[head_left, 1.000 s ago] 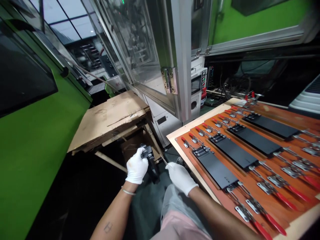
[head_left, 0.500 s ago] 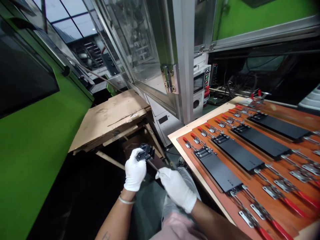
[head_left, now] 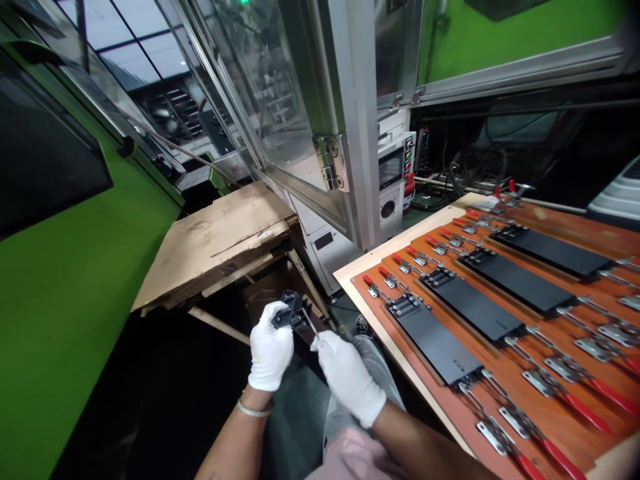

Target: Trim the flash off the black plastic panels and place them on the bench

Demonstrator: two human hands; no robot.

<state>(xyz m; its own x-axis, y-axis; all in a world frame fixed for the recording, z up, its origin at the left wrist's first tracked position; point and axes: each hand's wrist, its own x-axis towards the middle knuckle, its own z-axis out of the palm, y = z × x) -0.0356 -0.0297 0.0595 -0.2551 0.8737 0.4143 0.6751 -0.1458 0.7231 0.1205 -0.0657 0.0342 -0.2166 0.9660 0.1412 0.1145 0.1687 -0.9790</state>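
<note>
My left hand (head_left: 271, 348), in a white glove, is closed around the end of a black moulded plastic part (head_left: 290, 312). A long dark section of the part runs down toward my lap, partly covered by my hands. My right hand (head_left: 347, 377), gloved in white too, pinches a thin metal rod-like tool (head_left: 309, 321). The tool's far end meets the black part near its raised end features; whether it touches I cannot tell. Its handle is hidden inside my right fist.
To the right, an orange board (head_left: 505, 400) on a wooden table holds several flat black panels (head_left: 435, 337) under red-handled toggle clamps (head_left: 540, 383). A cardboard-topped table (head_left: 215, 233) stands ahead left. A glazed metal-framed door (head_left: 363, 133) juts forward, and a green machine (head_left: 65, 300) borders the left.
The thin tool has tilted more upright, its tip shifted along the end of the black part. My right hand has moved slightly left and up. The view has shifted a little.
</note>
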